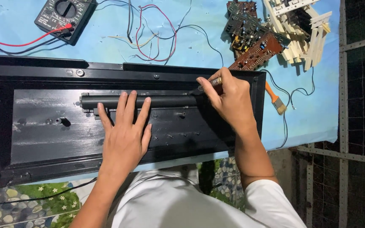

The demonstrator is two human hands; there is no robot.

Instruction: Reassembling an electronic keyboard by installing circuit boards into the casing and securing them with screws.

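The left hand [123, 135] lies flat, fingers spread, on a long black housing [43, 135] — fingertips pressing a black tube [165, 101] across its middle. The right hand [231, 101] grips a small tool [214, 81] at the tube's right end. Beyond, on the blue table [13, 25], sit a multimeter [64, 17], loose wires [157, 33], circuit boards [254, 38] and an orange-handled brush [275, 99].

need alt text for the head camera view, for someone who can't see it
A person's left hand lies flat on a black tube inside a long black casing, while the right hand holds a small tool at the tube's end. Behind, on a blue table cover, are a multimeter, loose wires and circuit boards.
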